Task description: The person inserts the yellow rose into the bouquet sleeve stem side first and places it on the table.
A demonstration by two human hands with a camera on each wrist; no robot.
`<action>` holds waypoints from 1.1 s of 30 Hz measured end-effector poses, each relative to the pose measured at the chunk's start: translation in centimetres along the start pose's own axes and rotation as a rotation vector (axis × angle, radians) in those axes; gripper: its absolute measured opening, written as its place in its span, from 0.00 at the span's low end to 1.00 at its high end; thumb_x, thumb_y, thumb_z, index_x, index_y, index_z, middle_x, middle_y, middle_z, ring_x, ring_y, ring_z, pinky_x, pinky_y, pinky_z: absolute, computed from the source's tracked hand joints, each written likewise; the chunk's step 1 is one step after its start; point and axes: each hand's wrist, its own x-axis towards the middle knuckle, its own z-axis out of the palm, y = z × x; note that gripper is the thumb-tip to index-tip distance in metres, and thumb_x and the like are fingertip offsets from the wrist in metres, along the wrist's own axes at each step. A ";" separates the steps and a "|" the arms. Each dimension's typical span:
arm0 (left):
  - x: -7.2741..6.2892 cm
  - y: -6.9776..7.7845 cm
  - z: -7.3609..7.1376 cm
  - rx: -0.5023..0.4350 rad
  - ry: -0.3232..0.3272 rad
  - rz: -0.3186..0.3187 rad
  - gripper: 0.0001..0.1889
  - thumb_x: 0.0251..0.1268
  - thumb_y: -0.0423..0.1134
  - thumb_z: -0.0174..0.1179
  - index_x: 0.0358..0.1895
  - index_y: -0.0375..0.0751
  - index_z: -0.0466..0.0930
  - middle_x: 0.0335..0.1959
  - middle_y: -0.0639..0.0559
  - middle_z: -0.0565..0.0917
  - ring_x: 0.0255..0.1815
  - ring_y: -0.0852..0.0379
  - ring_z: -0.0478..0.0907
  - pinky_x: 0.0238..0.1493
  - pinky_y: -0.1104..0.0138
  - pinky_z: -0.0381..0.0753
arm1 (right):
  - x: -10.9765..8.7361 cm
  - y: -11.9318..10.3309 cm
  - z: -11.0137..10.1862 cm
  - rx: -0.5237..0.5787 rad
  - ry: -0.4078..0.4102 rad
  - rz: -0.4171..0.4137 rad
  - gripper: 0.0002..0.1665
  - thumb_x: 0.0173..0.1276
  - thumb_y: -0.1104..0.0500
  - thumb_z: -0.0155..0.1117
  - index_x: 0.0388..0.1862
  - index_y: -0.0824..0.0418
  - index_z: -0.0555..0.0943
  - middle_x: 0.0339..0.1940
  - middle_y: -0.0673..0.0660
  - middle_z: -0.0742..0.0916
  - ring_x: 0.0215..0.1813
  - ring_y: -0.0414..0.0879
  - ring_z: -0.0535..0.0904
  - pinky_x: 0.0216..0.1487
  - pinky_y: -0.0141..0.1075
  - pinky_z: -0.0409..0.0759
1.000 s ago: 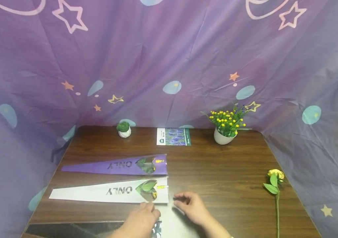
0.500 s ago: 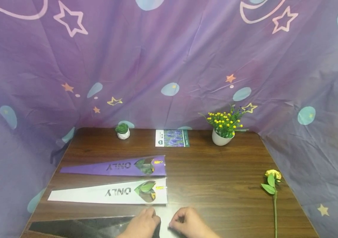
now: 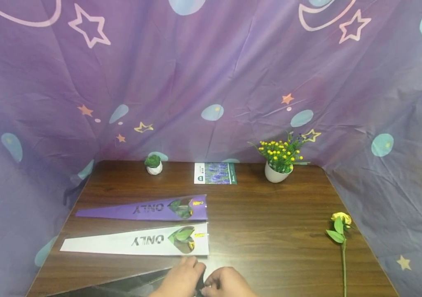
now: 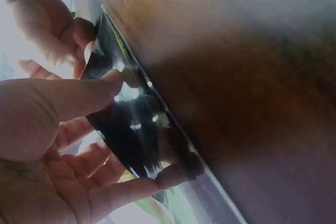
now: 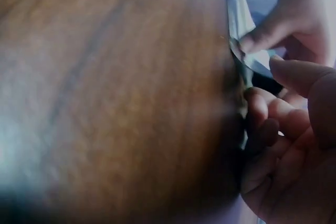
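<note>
A black tapered flower sleeve [image 3: 122, 284] with a clear edge lies at the table's front left, its wide end lifted in both hands. My left hand [image 3: 181, 278] pinches that wide end; in the left wrist view the thumb lies across the glossy black sleeve [image 4: 128, 129] with fingers underneath. Close beside it, my right hand [image 3: 227, 282] pinches the sleeve's edge. In the right wrist view, the black rim [image 5: 262, 80] shows between the right thumb and curled fingers. The hands cover most of the sleeve's opening in the head view.
Behind the hands lie a white sleeve [image 3: 99, 244] and a purple sleeve [image 3: 114, 211], each with leaves in a heart window. A yellow rose [image 3: 341, 218] lies right. Farther back are a small succulent [image 3: 153, 163], a printed card [image 3: 216, 173] and a potted yellow plant [image 3: 278, 171].
My right hand has come down and left to the black sleeve and grips its edge. My left hand has moved slightly toward me, and the sleeve's wide end has been raised and tilted.
</note>
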 end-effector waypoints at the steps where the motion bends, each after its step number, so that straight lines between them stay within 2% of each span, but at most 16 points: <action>1: 0.0 0.1 -0.1 -0.017 -0.003 -0.005 0.26 0.41 0.36 0.81 0.48 0.43 0.82 0.38 0.56 0.74 0.42 0.58 0.72 0.43 0.67 0.82 | 0.1 0.0 0.2 -0.010 0.012 -0.009 0.09 0.62 0.57 0.78 0.25 0.55 0.87 0.14 0.38 0.77 0.19 0.31 0.71 0.24 0.29 0.74; 3: 0.1 0.2 -0.2 -0.060 -0.008 -0.022 0.31 0.38 0.37 0.83 0.52 0.42 0.82 0.41 0.55 0.74 0.43 0.58 0.72 0.44 0.68 0.83 | 0.4 0.0 0.4 -0.023 0.028 -0.014 0.12 0.62 0.57 0.77 0.21 0.54 0.84 0.13 0.37 0.76 0.18 0.31 0.69 0.22 0.28 0.73; 6: 0.1 0.2 -0.4 -0.141 -0.007 -0.055 0.34 0.39 0.37 0.84 0.56 0.41 0.82 0.46 0.54 0.75 0.47 0.56 0.73 0.46 0.66 0.85 | 0.9 0.0 0.7 -0.025 0.035 0.001 0.14 0.63 0.60 0.77 0.20 0.54 0.83 0.14 0.38 0.77 0.19 0.31 0.71 0.24 0.29 0.74; 9: 0.0 0.3 -0.6 -0.226 -0.014 -0.099 0.35 0.42 0.36 0.83 0.60 0.41 0.80 0.51 0.53 0.74 0.51 0.54 0.73 0.49 0.62 0.86 | 1.1 0.0 0.7 0.014 0.034 0.000 0.10 0.64 0.62 0.76 0.24 0.56 0.86 0.17 0.40 0.81 0.22 0.32 0.74 0.27 0.29 0.77; 11: -0.1 0.4 -0.8 -0.267 -0.001 -0.115 0.36 0.44 0.36 0.84 0.61 0.40 0.79 0.53 0.53 0.74 0.53 0.53 0.74 0.51 0.61 0.86 | 1.2 0.2 0.5 0.063 0.029 -0.019 0.08 0.64 0.64 0.75 0.25 0.59 0.86 0.18 0.40 0.82 0.21 0.31 0.73 0.25 0.27 0.77; 14: -0.3 0.6 -1.0 -0.297 0.086 -0.122 0.37 0.45 0.39 0.85 0.61 0.40 0.77 0.52 0.53 0.73 0.53 0.54 0.74 0.46 0.63 0.86 | 1.3 0.5 0.2 0.140 0.031 -0.056 0.11 0.65 0.66 0.73 0.22 0.61 0.84 0.15 0.39 0.79 0.18 0.29 0.69 0.19 0.23 0.70; 18: -0.5 0.9 -0.9 -0.323 0.264 -0.124 0.36 0.49 0.51 0.84 0.56 0.40 0.74 0.51 0.54 0.71 0.49 0.56 0.74 0.40 0.66 0.85 | 1.2 0.5 -0.3 0.202 0.057 -0.048 0.16 0.64 0.64 0.74 0.19 0.63 0.81 0.13 0.39 0.76 0.18 0.29 0.67 0.19 0.22 0.65; 21: -0.4 1.2 -1.1 -0.373 0.359 -0.182 0.29 0.58 0.59 0.78 0.47 0.43 0.74 0.44 0.58 0.72 0.41 0.62 0.72 0.35 0.68 0.80 | 1.1 0.2 -0.7 0.237 0.068 -0.039 0.16 0.63 0.62 0.76 0.20 0.65 0.80 0.13 0.39 0.77 0.18 0.30 0.67 0.19 0.23 0.64; 23: -0.3 1.3 -1.3 -0.376 0.390 -0.251 0.27 0.62 0.63 0.73 0.42 0.46 0.72 0.40 0.59 0.71 0.38 0.63 0.70 0.31 0.69 0.76 | 1.1 -0.1 -0.8 0.264 0.059 -0.035 0.17 0.63 0.60 0.77 0.20 0.66 0.81 0.13 0.40 0.77 0.18 0.30 0.65 0.19 0.24 0.63; 25: -0.2 1.5 -1.6 -0.385 0.400 -0.331 0.27 0.62 0.65 0.72 0.39 0.49 0.70 0.37 0.61 0.68 0.36 0.64 0.66 0.27 0.70 0.69 | 1.1 -0.3 -0.9 0.286 0.044 -0.037 0.16 0.63 0.58 0.77 0.22 0.66 0.82 0.12 0.41 0.78 0.17 0.30 0.64 0.19 0.24 0.64; 28: -0.1 1.6 -1.9 -0.348 0.386 -0.391 0.29 0.56 0.69 0.73 0.35 0.52 0.68 0.33 0.63 0.67 0.31 0.64 0.64 0.23 0.71 0.65 | 1.2 -0.5 -0.8 0.306 0.034 -0.036 0.17 0.62 0.58 0.78 0.22 0.67 0.82 0.12 0.41 0.78 0.17 0.30 0.64 0.20 0.23 0.65; 30: 0.0 1.6 -2.0 -0.341 0.360 -0.395 0.30 0.53 0.70 0.74 0.30 0.54 0.68 0.27 0.67 0.67 0.25 0.67 0.64 0.21 0.71 0.65 | 1.3 -0.6 -0.7 0.308 0.041 -0.047 0.17 0.61 0.62 0.77 0.21 0.70 0.80 0.12 0.41 0.78 0.17 0.29 0.65 0.20 0.23 0.65; 33: 0.0 1.4 -2.0 -0.358 0.304 -0.376 0.28 0.56 0.67 0.74 0.24 0.55 0.68 0.16 0.70 0.66 0.16 0.71 0.61 0.17 0.71 0.65 | 1.5 -0.6 -0.6 0.321 0.045 -0.052 0.19 0.61 0.64 0.75 0.19 0.72 0.75 0.12 0.41 0.75 0.16 0.28 0.65 0.19 0.22 0.65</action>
